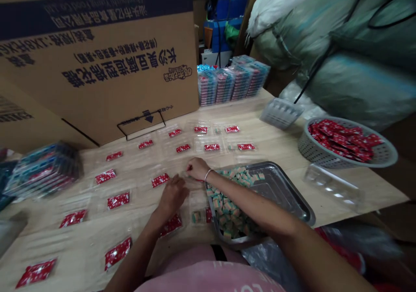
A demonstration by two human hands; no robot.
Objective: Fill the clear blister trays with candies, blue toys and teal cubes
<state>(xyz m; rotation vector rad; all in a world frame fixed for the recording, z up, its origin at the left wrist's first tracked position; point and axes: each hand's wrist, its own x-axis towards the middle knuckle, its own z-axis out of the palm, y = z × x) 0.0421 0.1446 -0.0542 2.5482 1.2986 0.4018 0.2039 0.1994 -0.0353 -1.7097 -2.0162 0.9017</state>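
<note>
My right hand (197, 169) reaches across the metal tray (276, 192) with its fingers pinched together over a clear plastic tray. What they hold is too small to make out. Close beside it, my left hand (173, 193) is bent down with curled fingers at the same spot, and its fingertips are partly hidden. A red packet (160, 180) lies in a clear tray just left of my left hand. Small green-and-tan cubes (232, 205) are heaped in the left part of the metal tray. More cubes (196, 216) sit in a clear tray compartment nearby.
Clear trays with red packets (118, 200) spread over the wooden table. A large carton (130, 66) stands behind, with stacked filled packs (224, 86) beside it. At right are a basket (302, 147) of red packets and an empty clear tray (334, 187). Large sacks (367, 84) lie beyond.
</note>
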